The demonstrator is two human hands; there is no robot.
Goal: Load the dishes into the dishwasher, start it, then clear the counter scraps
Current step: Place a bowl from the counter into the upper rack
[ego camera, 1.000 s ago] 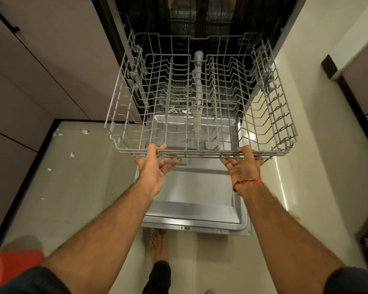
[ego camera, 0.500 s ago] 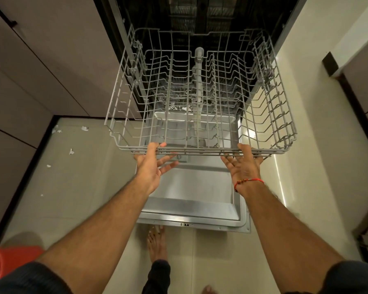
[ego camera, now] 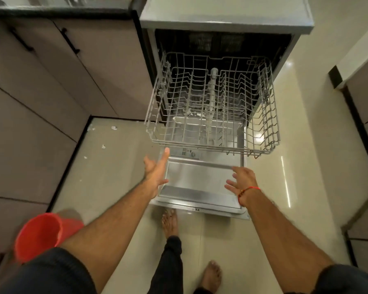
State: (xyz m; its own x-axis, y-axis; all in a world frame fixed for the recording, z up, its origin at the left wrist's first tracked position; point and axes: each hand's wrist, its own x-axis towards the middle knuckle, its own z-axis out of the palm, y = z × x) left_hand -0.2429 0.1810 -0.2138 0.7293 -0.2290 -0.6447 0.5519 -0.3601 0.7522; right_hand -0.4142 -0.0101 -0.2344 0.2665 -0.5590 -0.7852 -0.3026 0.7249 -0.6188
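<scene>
Dishwasher (ego camera: 225,24), at twelve o'clock in the head view, stands open with its door (ego camera: 200,183) folded down flat toward the person. Wire rack (ego camera: 212,111), grey, is pulled out over the door and carries no dishes; a grey spray arm (ego camera: 212,90) runs along its middle. Left hand (ego camera: 156,169), at about eleven o'clock from the door's near edge, reaches forward with fingers straight and spread, holding nothing; its longest fingertip lies just below the rack's front rail, and contact cannot be told. Right hand (ego camera: 242,181), at one o'clock from the door's near edge, hangs above the door with fingers spread and relaxed, holding nothing and clear of the rack; a red thread bracelet (ego camera: 248,190) circles the wrist. Red bucket (ego camera: 43,234) sits on the floor at eight o'clock, partly hidden by the left arm. Small white scraps (ego camera: 103,147) lie scattered on the pale tiled floor (ego camera: 106,177) at ten o'clock, beside the brown cabinets (ego camera: 40,81). Two bare feet (ego camera: 170,221) stand at six o'clock, just short of the door's edge.
</scene>
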